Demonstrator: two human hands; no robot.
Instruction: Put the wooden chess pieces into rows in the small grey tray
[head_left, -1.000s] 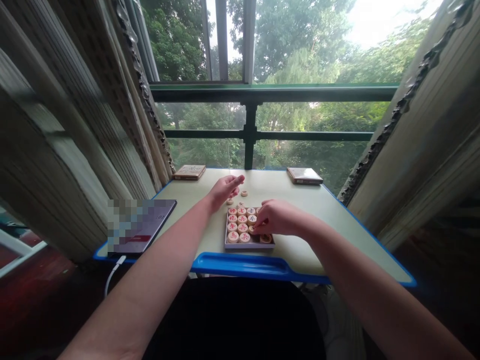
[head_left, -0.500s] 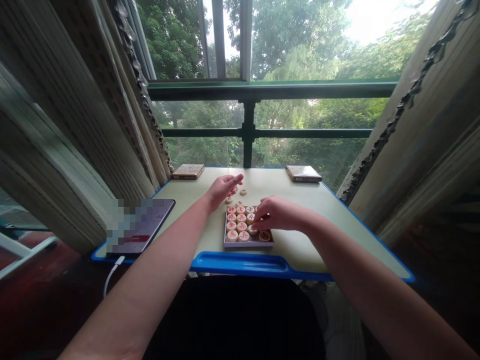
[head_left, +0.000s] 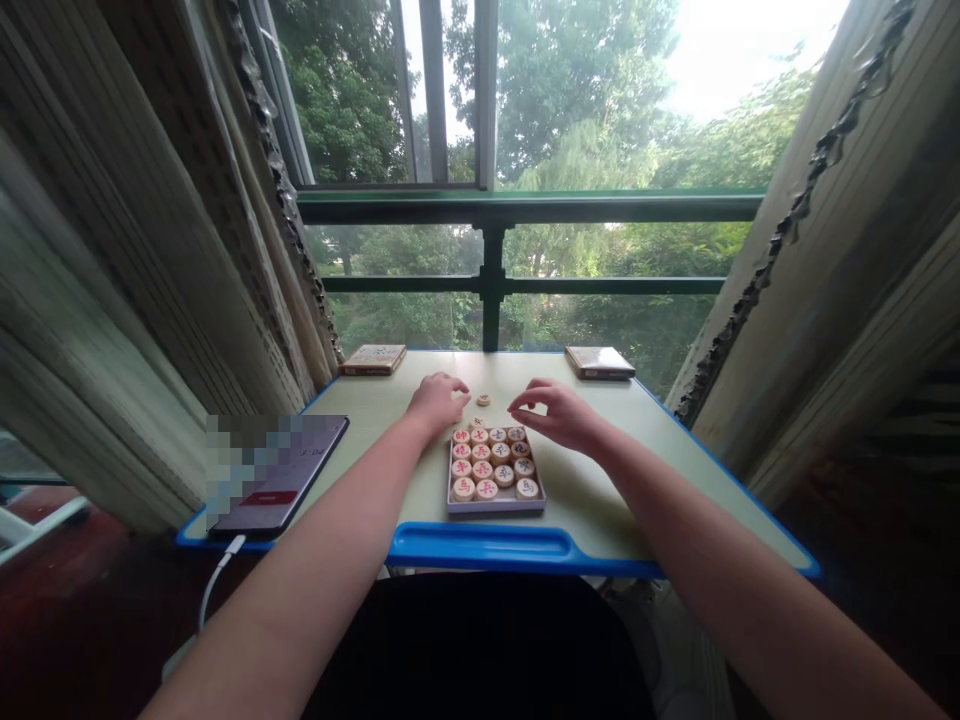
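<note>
A shallow box (head_left: 495, 507) holds rows of round wooden Chinese chess pieces with red or dark characters; one gap shows in its front row. My left hand (head_left: 437, 405) is low over the table beyond the box's left corner, fingers curled and partly hidden; what they hold, if anything, cannot be seen. To its right lies a loose chess piece (head_left: 484, 400). Another chess piece (head_left: 478, 423) is at the box's far edge. My right hand (head_left: 551, 410) hovers past the box's right side, thumb and forefinger apart, holding nothing.
Two flat boxes (head_left: 373, 359) (head_left: 600, 362) lie at the table's far corners. A phone (head_left: 289, 475) with a white cable (head_left: 217, 575) rests at the left. The table's blue front edge has a molded tray (head_left: 484, 543). Curtains hang on both sides, before a window railing.
My right hand has come up and away from the box, leaving a piece in it. My left hand has turned down over the spot where a loose piece lay, which is now out of sight.
</note>
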